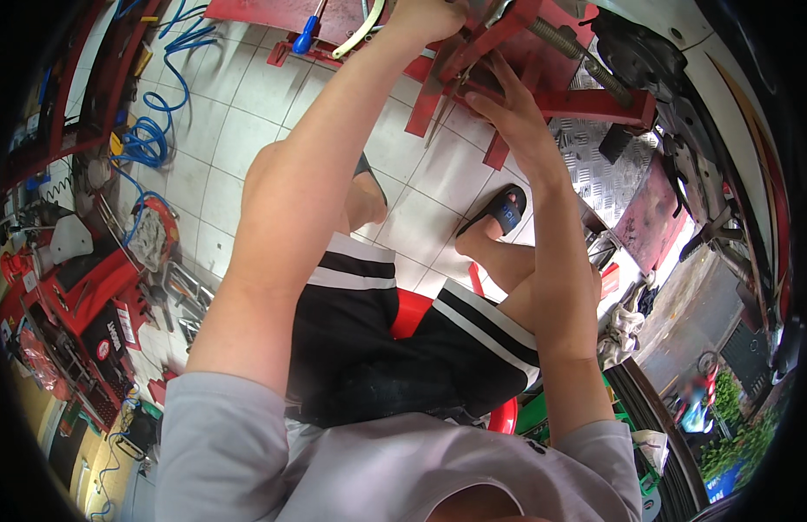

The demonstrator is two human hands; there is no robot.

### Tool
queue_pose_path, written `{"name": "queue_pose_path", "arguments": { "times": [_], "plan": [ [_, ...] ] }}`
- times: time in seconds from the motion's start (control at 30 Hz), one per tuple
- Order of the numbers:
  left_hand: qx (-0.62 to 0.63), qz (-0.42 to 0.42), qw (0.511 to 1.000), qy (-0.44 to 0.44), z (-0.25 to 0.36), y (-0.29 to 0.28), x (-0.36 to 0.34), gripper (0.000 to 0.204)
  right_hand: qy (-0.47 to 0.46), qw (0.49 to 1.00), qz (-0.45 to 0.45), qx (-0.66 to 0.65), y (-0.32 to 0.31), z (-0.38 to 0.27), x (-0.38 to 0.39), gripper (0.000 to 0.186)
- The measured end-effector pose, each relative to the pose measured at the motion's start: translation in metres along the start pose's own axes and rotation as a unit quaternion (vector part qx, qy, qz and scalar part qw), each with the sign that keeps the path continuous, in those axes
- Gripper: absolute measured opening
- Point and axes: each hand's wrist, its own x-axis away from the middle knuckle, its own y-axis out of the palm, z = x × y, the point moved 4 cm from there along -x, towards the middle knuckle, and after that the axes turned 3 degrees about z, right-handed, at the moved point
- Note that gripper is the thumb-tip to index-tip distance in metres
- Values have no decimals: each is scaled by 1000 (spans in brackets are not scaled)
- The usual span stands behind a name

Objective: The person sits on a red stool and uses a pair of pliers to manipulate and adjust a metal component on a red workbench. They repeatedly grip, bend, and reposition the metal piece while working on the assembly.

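Observation:
At the top edge, my left hand (431,19) is closed beside a red metal frame (586,106); the picture's edge cuts it off, and what its fingers hold is hidden. My right hand (515,117) reaches up to the same frame from the right. Its thumb and fingers are stretched and apart, with the fingertips against or just behind a slanted red bar. A spring-covered metal rod (577,56) runs along the frame to the right. Left of my left hand, a blue-handled screwdriver (305,36) and a pale curved strip (360,31) lie on a red platform (247,10).
A coiled blue air hose (147,143) hangs at the left, above red equipment (90,304). Pale vehicle bodywork (734,96) borders the right. Diamond-plate metal (590,165) lies under the frame. Between my knees shows a red stool (410,313), over white floor tiles (403,187).

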Motion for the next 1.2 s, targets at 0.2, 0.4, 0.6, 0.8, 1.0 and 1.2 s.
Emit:
{"name": "queue_pose_path", "arguments": {
  "times": [0.2,0.4,0.6,0.8,1.0,1.2],
  "plan": [
    [-48,18,997,50,2,-5,-3,29,3,1000,-3,-6,1,0,-1,82],
    [-106,12,994,37,10,-4,5,24,9,1000,8,-1,0,-1,0,80],
    [-191,-46,980,4,9,4,19,22,9,1000,-2,-4,4,-4,3,78],
    [-149,7,984,97,12,2,23,18,-3,1000,-19,12,1,-1,1,77],
    [-133,0,976,171,19,-1,28,14,24,1000,-3,10,3,2,1,79],
    [-100,3,983,157,32,-11,38,27,-8,1000,11,18,-1,19,-8,83]
  ]
}}
